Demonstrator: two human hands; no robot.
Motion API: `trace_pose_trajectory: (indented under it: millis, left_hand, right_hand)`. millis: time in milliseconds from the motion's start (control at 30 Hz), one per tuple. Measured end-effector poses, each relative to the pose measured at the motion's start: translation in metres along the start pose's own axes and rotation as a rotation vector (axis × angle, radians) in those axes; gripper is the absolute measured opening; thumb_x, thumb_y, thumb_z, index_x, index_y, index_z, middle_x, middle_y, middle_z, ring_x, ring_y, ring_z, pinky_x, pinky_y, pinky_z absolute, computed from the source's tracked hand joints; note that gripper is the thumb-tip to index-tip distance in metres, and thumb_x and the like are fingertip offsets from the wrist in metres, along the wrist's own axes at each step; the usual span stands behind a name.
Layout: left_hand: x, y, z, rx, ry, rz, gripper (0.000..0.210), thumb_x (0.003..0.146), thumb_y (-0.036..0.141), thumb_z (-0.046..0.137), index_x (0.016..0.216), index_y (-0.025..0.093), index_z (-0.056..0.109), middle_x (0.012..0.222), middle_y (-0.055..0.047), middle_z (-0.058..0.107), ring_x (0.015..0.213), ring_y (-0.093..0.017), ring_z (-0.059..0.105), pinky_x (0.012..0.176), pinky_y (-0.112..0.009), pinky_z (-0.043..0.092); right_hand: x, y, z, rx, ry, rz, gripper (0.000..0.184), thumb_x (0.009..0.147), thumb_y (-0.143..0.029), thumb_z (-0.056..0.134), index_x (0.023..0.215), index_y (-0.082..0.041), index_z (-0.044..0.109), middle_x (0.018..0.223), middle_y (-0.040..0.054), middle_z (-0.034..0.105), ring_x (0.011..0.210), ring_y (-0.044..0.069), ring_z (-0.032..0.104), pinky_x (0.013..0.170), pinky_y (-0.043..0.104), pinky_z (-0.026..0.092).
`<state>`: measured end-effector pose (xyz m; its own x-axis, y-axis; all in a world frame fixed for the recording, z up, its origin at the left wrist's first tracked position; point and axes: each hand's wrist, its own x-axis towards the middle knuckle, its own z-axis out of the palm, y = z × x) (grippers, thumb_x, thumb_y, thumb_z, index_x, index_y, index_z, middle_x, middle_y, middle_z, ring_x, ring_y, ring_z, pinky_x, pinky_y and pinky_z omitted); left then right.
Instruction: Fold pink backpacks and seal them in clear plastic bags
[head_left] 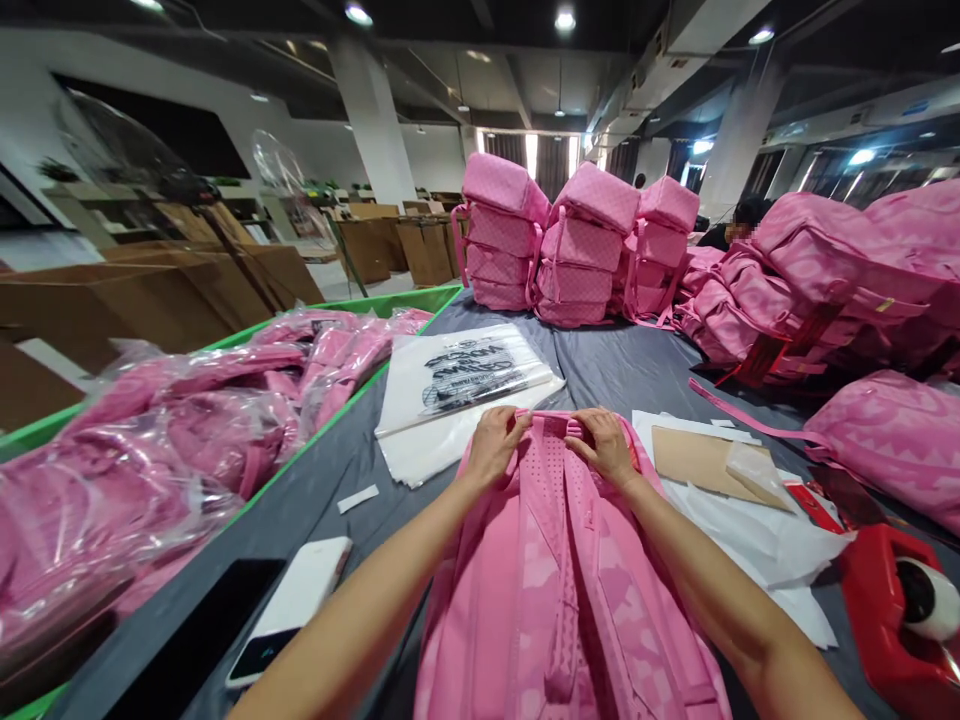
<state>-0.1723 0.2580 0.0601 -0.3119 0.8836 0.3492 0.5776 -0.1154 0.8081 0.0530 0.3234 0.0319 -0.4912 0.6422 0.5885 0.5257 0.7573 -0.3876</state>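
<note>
A pink backpack (495, 610) with a camouflage-like pattern lies before me on the dark table cover, its shoulder straps (615, 590) facing up. At its top edge, my left hand (495, 447) pinches the left corner by the top handle. My right hand (607, 447) grips the same edge on the right, its fingers curled near the strap's base. Just beyond the bag is a stack of clear printed plastic bags (465, 375). To the right of my right hand are a brown cardboard piece (712, 462) and crumpled white paper (750, 540).
On the left, a green-edged bin (330, 425) holds plastic-wrapped pink bags. A white power bank (300, 590) and a black phone (202, 640) lie nearby. Pink backpacks (585, 245) are stacked behind, with more (825, 270) piled right. A red tape dispenser (885, 610) stands front right.
</note>
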Motion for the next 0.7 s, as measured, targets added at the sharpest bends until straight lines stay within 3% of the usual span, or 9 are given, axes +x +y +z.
trace_pose_trajectory:
  millis: [67, 167, 367, 500, 633, 700]
  left_hand:
    - [-0.017, 0.001, 0.004, 0.139, 0.032, 0.095, 0.024, 0.078, 0.035, 0.074, 0.097, 0.022, 0.074, 0.108, -0.010, 0.065, 0.113, -0.031, 0.054, 0.105, -0.042, 0.044]
    - [-0.044, -0.006, 0.007, 0.364, 0.035, 0.208, 0.037, 0.077, 0.024, 0.071, 0.114, 0.018, 0.071, 0.116, -0.013, 0.061, 0.116, -0.033, 0.052, 0.108, -0.046, 0.044]
    - [-0.094, -0.033, 0.002, 0.445, -0.220, 0.320, 0.038, 0.087, 0.020, 0.059, 0.123, 0.018, 0.066, 0.124, -0.012, 0.063, 0.118, -0.030, 0.055, 0.109, -0.046, 0.045]
    - [-0.070, -0.040, 0.016, 0.498, -0.443, 0.210, 0.029, 0.089, 0.025, 0.062, 0.116, 0.014, 0.069, 0.121, -0.012, 0.065, 0.116, -0.028, 0.056, 0.108, -0.042, 0.045]
    - [-0.017, -0.034, 0.032, 0.528, -0.493, 0.111, 0.030, 0.090, 0.029, 0.067, 0.111, 0.008, 0.070, 0.120, -0.017, 0.068, 0.118, -0.031, 0.059, 0.110, -0.045, 0.044]
    - [-0.003, -0.027, 0.032, 0.509, -0.506, 0.094, 0.041, 0.091, 0.038, 0.068, 0.121, 0.009, 0.068, 0.119, -0.018, 0.071, 0.116, -0.032, 0.064, 0.106, -0.044, 0.048]
  right_hand:
    - [-0.007, -0.008, -0.004, -0.070, -0.031, 0.027, 0.033, 0.094, -0.037, 0.067, 0.122, -0.021, 0.069, 0.120, 0.0132, 0.069, 0.115, 0.030, 0.060, 0.111, 0.050, 0.039]
    - [-0.024, -0.019, -0.017, -0.100, -0.130, 0.031, 0.038, 0.093, -0.034, 0.067, 0.128, -0.020, 0.068, 0.124, 0.0143, 0.065, 0.117, 0.031, 0.058, 0.105, 0.048, 0.043]
    - [-0.073, -0.024, -0.035, -0.149, -0.303, -0.028, 0.035, 0.096, -0.035, 0.065, 0.127, -0.020, 0.068, 0.120, 0.0140, 0.066, 0.112, 0.031, 0.059, 0.100, 0.047, 0.045]
    - [-0.067, -0.006, -0.017, -0.196, -0.410, 0.009, 0.041, 0.095, -0.043, 0.068, 0.129, -0.019, 0.066, 0.125, 0.0150, 0.066, 0.115, 0.031, 0.060, 0.101, 0.045, 0.045]
    - [-0.030, 0.018, 0.008, -0.273, -0.530, 0.181, 0.052, 0.096, -0.051, 0.066, 0.134, -0.016, 0.062, 0.127, 0.0173, 0.066, 0.116, 0.031, 0.062, 0.100, 0.043, 0.046]
    - [-0.017, 0.024, 0.017, -0.317, -0.555, 0.231, 0.054, 0.097, -0.054, 0.064, 0.133, -0.014, 0.062, 0.127, 0.0189, 0.066, 0.118, 0.031, 0.062, 0.099, 0.042, 0.047]
